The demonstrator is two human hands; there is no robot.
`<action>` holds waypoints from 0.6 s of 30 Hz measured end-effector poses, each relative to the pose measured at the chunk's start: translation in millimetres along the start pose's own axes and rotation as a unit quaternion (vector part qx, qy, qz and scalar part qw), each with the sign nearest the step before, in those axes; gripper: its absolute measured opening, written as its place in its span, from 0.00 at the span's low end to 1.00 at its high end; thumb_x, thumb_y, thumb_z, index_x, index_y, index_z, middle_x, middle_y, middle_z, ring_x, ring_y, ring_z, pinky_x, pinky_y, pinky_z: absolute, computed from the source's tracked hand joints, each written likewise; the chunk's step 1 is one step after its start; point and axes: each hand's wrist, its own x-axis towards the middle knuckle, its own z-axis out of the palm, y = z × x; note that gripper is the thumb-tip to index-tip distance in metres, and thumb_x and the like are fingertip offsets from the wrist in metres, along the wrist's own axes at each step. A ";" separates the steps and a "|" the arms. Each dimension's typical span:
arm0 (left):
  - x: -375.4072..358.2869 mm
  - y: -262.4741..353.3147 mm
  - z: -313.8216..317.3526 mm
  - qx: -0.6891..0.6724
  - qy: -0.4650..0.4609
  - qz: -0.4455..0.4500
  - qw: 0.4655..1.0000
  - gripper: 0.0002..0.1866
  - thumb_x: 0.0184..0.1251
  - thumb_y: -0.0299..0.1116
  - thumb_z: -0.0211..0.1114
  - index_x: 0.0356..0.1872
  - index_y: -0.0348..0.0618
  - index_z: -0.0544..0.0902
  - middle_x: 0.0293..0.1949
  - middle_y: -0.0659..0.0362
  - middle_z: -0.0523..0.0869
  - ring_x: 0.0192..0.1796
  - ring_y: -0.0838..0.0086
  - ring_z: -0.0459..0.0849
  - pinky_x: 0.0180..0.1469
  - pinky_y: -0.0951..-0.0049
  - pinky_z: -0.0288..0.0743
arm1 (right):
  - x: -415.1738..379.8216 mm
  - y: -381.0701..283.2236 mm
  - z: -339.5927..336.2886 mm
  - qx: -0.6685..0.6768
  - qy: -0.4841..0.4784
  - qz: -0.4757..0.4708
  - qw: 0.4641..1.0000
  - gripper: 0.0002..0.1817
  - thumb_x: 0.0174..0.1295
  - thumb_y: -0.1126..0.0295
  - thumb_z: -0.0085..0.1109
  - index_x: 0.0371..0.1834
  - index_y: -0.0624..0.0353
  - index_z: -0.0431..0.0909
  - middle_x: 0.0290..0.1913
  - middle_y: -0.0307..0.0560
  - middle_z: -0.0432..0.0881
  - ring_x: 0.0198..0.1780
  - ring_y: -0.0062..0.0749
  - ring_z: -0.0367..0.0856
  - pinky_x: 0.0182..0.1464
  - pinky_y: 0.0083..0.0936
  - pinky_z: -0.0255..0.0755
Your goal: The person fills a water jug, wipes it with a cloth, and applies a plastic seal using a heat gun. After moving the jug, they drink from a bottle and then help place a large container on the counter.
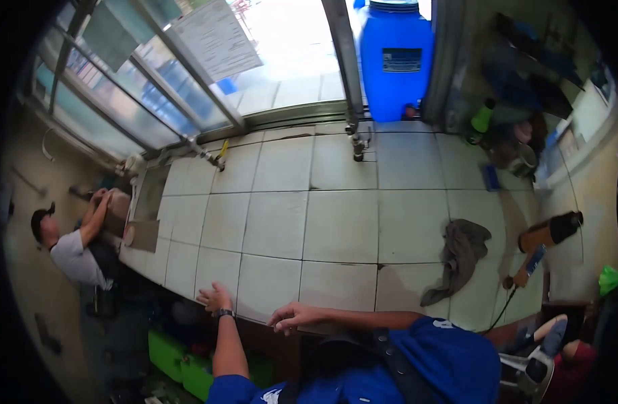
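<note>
Over the near edge of a white tiled counter (275, 225), my left hand (216, 296) is held with its fingers spread and nothing in it. A dark watch (222, 312) circles that wrist. My right hand (295, 316) hangs at the same edge, palm down, its fingers loosely bent and apart, also without anything in it. To the right of my hands, a crumpled grey-brown cloth (460, 256) lies on the tiles. Further right rests an orange and black cylindrical tool (551, 232), its handle bearing a blue label and trailing a black cord.
Two metal taps (358, 145) stand along the back. A blue plastic drum (396, 64) is behind the counter. Back right are a green bottle (482, 121) and a blue block (491, 178). A person (80, 249) works at the left end; another person (578, 357) sits lower right. Green bins (167, 357) are below.
</note>
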 end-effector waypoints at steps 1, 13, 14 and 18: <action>6.5 -6.4 7.7 0.003 -0.001 0.000 1.000 0.40 0.67 0.63 0.43 0.74 0.51 0.53 0.77 0.51 0.48 0.67 0.38 0.63 0.61 0.35 0.62 | -0.8 0.8 -0.2 -0.002 -0.014 0.011 1.000 0.19 0.66 0.61 0.59 0.56 0.58 0.77 0.43 0.41 0.84 0.35 0.25 0.82 0.39 0.24 0.76; 7.2 -11.5 13.0 -0.018 0.054 0.049 0.997 0.39 0.67 0.59 0.46 0.70 0.39 0.58 0.72 0.38 0.54 0.66 0.37 0.63 0.65 0.46 0.62 | 3.5 -0.3 -5.1 0.019 -0.031 0.041 0.998 0.22 0.65 0.60 0.61 0.59 0.58 0.75 0.45 0.41 0.82 0.41 0.21 0.80 0.46 0.22 0.75; 8.7 -11.3 15.1 -0.017 0.053 0.045 0.997 0.39 0.67 0.59 0.46 0.70 0.39 0.58 0.72 0.38 0.54 0.66 0.37 0.63 0.65 0.46 0.62 | 3.9 -0.7 -5.8 0.038 -0.019 0.055 0.998 0.22 0.66 0.60 0.61 0.59 0.58 0.75 0.45 0.41 0.82 0.41 0.21 0.80 0.47 0.22 0.75; 10.8 -12.9 15.5 -0.016 0.065 0.055 0.996 0.39 0.67 0.59 0.47 0.70 0.41 0.58 0.73 0.40 0.53 0.64 0.36 0.65 0.64 0.47 0.65 | 6.0 0.7 -5.6 0.073 -0.004 0.081 0.994 0.20 0.66 0.62 0.61 0.59 0.57 0.76 0.45 0.40 0.82 0.42 0.21 0.80 0.47 0.22 0.75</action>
